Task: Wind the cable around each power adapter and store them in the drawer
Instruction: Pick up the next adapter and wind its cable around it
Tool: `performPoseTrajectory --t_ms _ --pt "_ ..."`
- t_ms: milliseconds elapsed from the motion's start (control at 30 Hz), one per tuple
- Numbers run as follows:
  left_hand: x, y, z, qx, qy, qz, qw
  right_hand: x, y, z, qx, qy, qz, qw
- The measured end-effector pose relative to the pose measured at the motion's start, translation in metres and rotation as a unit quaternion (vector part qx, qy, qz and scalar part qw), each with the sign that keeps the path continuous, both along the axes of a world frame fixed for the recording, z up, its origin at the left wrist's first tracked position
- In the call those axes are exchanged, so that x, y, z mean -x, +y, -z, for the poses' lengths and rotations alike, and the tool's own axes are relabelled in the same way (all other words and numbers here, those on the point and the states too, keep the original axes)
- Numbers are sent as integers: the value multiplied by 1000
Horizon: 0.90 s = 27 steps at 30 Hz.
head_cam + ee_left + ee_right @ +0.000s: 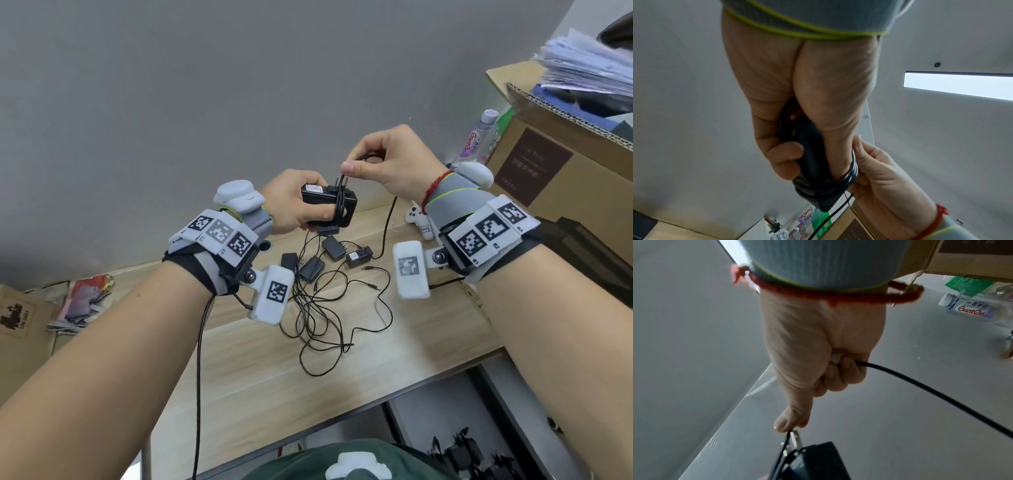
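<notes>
My left hand [298,202] grips a black power adapter [329,202] held above the desk, its thumb under several turns of black cable [339,205] wound round the body. My right hand [380,164] pinches the same cable [920,386] just above the adapter's plug prongs [795,439]; the loose end trails down to the desk. In the left wrist view the wound adapter [813,170] sits in the left hand [781,146] with the right hand [875,175] beside it. Several other black adapters [334,248] lie on the wooden desk [257,377] among tangled cables [322,315]. An open drawer [479,452] at the lower right holds dark adapters.
A large cardboard box [555,164] with papers stands at the right, a water bottle [478,137] and a small white toy [419,219] beside it. A second cardboard box [20,325] and a bag sit at the left. The grey wall is behind the desk.
</notes>
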<state>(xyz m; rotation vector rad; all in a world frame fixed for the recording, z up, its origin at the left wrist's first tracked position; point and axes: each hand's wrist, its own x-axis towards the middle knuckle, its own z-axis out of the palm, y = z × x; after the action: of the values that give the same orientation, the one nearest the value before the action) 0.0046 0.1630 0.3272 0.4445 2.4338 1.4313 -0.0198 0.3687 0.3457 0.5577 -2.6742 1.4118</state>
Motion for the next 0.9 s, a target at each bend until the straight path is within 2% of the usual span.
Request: performPoseTrajectory --t_ms 100,233,367,500,700,900 --pt "-6 5 -6 -23 3 12 1000 3 3 8 17 -9 8 1000" --pt "-9 10 -14 -75 14 0 997 3 3 30 -10 -26 17 999" --pt "-4 10 -14 -114 30 -47 992 -6 -4 48 -23 -66 18 997" --pt "3 7 -11 -135 33 -114 984 -20 -11 53 -52 -81 -25 995" --pt "12 -5 1 -86 22 -158 983 -27 -14 42 -41 -76 -30 996" --pt "11 -15 13 -10 12 -140 990 -26 -10 18 -34 -44 -30 998"
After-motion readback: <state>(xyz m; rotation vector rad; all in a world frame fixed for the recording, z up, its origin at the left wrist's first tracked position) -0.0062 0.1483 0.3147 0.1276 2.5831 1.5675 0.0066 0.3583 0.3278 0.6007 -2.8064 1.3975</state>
